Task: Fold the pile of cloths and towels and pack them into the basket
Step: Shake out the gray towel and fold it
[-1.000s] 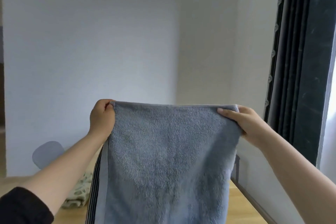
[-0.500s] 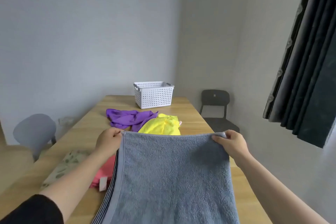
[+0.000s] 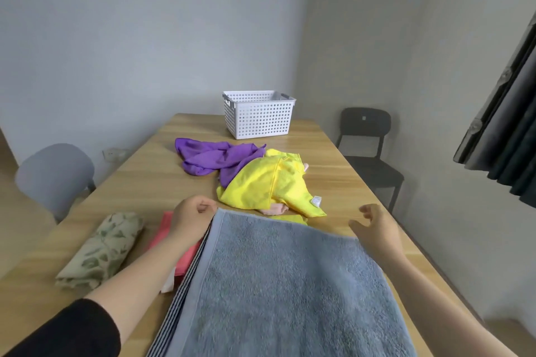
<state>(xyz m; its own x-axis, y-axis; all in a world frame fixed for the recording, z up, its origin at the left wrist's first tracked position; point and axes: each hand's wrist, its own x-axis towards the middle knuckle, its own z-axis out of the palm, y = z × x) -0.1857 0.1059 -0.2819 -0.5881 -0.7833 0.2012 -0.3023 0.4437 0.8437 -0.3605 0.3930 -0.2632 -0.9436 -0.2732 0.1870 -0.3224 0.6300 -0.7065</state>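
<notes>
Wooden table (image 3: 150,182) in a grey-walled room, seen from its near end. Landmark for positions: blue-grey towel (image 3: 284,284), spread flat over the table's near half, with a dark striped border along its left edge.

Left hand (image 3: 193,219): fingers curled, pinching the towel's far left corner. Right hand (image 3: 377,229): at the towel's far right corner, fingers loosely bent and spread, nothing held. Whether it touches the towel cannot be told.

Left of the towel: coral folded cloth (image 3: 185,258), partly hidden under the striped border and the left forearm, with a white tag at its near end. Further left lies a leaf-print folded cloth (image 3: 101,249), apart from the towel.

Beyond the towel's far edge: crumpled yellow cloth (image 3: 266,185), its near part reaching that edge. A peach cloth (image 3: 275,209) shows from under it. Purple cloth (image 3: 214,158) lies further beyond, one fold running under the yellow. White perforated basket (image 3: 258,117) stands upright well beyond the towel, at the table's far end.

Off the table: grey chair (image 3: 55,174) left of the towel, black chair (image 3: 365,136) beyond it to the right, dark curtain (image 3: 507,139) further right.
</notes>
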